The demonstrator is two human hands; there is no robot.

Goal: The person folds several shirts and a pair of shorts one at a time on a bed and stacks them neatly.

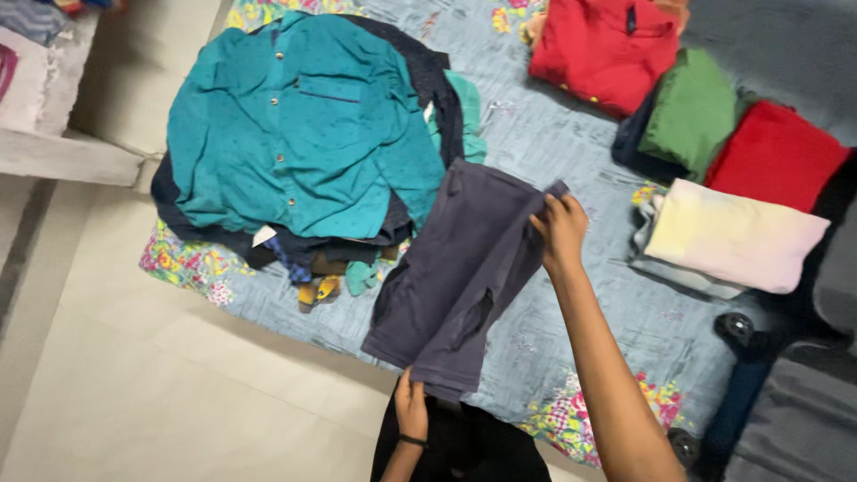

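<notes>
A dark grey-purple garment point(460, 268) lies stretched over the near edge of the bed. My right hand point(561, 230) grips its far corner, with the arm reaching up from the lower right. My left hand point(411, 406) pinches its near hem just off the bed's edge. Left of it sits a heap of unfolded clothes topped by a teal buttoned shirt point(299, 125).
The bed has a blue-grey floral sheet point(544, 134). Folded clothes lie at the right: a red one point(603, 45), a green one point(692, 107), another red one point(775, 153) and a pale pink one point(732, 234). Tiled floor point(161, 384) spreads at the lower left.
</notes>
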